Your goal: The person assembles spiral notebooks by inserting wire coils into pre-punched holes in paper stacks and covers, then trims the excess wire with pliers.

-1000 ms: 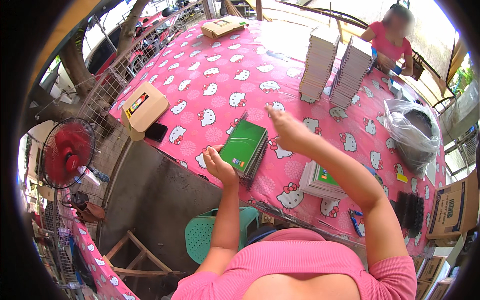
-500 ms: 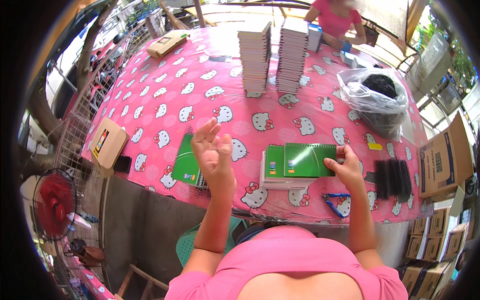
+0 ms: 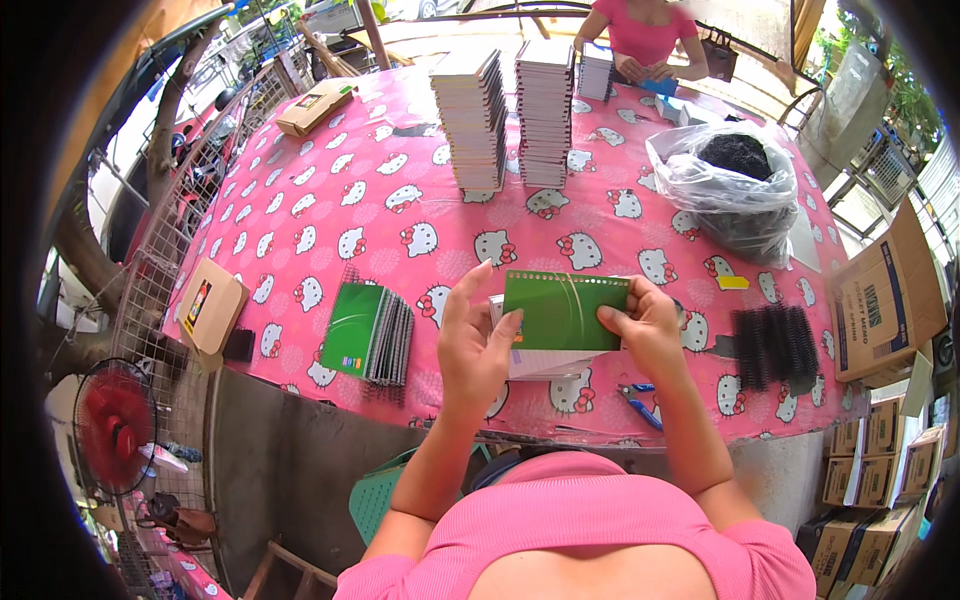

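My right hand (image 3: 648,322) pinches the right edge of a green-covered notepad (image 3: 562,318), thumb on the cover. The pad is raised a little, and a row of punched holes runs along its top edge with no wire through it. At its left edge is my left hand (image 3: 472,345), fingers stretched up and apart, the thumb tip against the cover. A pile of unbound pads (image 3: 550,366) lies beneath, mostly covered. To the left stands a row of wire-bound green notepads (image 3: 365,335). Blue-handled pliers (image 3: 640,405) rest near the table's front edge.
Two tall stacks of notepads (image 3: 470,125) stand farther back. On the right are black binding coils (image 3: 775,348), a plastic bag of black coils (image 3: 725,200), a yellow piece (image 3: 732,283) and a carton (image 3: 890,300). A cardboard box (image 3: 212,305) lies left; another person (image 3: 650,50) works across the table.
My left hand has come down from its raised place to the notepad's left edge. My right hand has lifted the green notepad and shifted it left in view. The camera view has shifted slightly.
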The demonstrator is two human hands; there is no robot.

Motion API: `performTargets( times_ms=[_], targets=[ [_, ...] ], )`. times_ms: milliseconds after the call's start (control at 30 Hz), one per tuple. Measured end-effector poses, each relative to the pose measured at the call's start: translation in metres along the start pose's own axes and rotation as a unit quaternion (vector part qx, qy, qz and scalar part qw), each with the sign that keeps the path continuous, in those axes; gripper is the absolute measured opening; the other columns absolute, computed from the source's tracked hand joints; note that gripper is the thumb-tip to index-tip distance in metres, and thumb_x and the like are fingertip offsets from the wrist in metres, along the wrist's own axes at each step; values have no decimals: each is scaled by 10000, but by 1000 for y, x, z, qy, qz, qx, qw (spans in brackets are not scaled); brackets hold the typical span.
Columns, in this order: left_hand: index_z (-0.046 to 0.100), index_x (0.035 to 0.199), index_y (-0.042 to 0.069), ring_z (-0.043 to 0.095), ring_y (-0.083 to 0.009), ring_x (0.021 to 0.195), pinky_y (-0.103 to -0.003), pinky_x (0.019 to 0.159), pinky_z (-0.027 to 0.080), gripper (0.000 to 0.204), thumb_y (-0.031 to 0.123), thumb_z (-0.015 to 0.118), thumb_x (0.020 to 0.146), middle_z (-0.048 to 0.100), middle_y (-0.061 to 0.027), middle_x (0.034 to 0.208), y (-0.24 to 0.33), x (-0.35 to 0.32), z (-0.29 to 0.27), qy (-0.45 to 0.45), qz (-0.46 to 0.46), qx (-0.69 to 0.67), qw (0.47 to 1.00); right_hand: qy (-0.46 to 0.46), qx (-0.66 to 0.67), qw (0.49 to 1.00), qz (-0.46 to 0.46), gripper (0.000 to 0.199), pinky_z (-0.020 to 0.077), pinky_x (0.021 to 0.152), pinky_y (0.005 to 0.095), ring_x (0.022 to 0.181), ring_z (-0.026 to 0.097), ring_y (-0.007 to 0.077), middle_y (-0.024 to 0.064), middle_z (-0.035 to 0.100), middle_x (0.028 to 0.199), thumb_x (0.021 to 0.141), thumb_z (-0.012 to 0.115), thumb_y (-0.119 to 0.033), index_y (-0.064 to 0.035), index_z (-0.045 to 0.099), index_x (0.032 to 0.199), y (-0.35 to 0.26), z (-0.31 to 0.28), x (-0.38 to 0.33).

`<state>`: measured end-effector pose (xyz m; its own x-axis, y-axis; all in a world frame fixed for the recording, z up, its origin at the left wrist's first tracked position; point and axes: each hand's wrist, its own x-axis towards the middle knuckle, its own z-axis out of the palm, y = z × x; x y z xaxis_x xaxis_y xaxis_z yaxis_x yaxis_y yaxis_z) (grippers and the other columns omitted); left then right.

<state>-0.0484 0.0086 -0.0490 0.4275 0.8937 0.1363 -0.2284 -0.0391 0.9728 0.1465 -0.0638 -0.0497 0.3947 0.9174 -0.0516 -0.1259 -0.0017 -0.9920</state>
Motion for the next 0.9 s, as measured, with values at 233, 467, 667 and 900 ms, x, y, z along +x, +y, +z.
performTargets(
  times_ms=[233,467,667,900],
  targets=[
    [456,1324,-2,585,-180,1032,-284,883,485,506,-5,645,854,597,-141,1166,-41,4,-33,112,-31,107,987,11,-203,979,29,237,486,636,263,733,604,112,52,649,795,816,724,-138,16,606,954,45,-21,21],
    [510,1285,10,587,-130,947,-264,815,482,463,17,656,846,642,-113,1120,-43,-2,-29,84,-66,83,991,-7,-57,997,50,181,494,639,204,712,607,71,51,664,855,852,671,-51,31,599,996,43,-23,20],
    [603,1197,15,574,-123,982,-274,839,469,371,73,686,841,654,-86,1105,-31,3,-28,91,-116,98,984,15,-75,996,48,181,519,685,228,755,635,98,79,672,894,858,649,-27,47,587,1011,41,-26,20],
    [648,1189,136,529,-225,1047,-389,902,416,376,182,705,820,592,-95,1169,-50,12,-32,81,67,332,937,42,-217,975,-30,182,448,630,240,717,565,80,35,645,835,809,691,-32,-31,602,967,40,-25,19]
  ],
)
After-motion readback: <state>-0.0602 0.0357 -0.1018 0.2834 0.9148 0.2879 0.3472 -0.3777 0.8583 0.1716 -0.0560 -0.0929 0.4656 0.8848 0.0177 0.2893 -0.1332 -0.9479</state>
